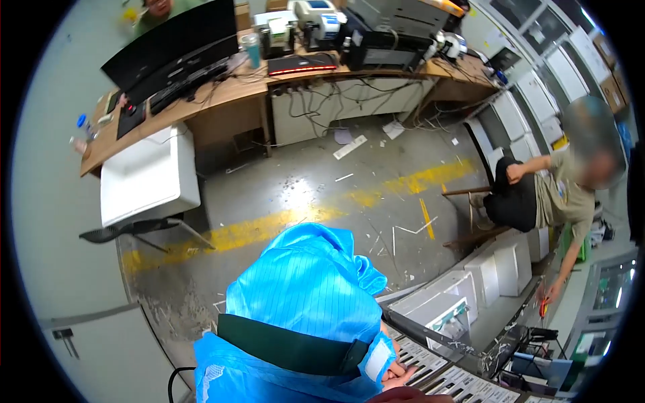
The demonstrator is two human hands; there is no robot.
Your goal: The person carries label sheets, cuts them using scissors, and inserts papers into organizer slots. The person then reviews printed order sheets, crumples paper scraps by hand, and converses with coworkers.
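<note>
Blue sleeves and loose blue cloth (302,275), crossed by a dark green band, fill the lower middle of the head view. Past a white cuff, my left hand (399,376) shows in part at the bottom, fingers bent and close together over a panel (463,384) with white labels and dark slots. Anything between the fingers is too small to make out. A dark red shape (411,396) covers the area just below. My right hand does not show.
White bins (437,302) stand beyond the panel. A seated person (531,195) at the right reaches toward a red tool (543,307). A desk (228,91) with monitor and printers spans the back, near a white tub (144,178) and a second person (158,8). Scraps litter the floor.
</note>
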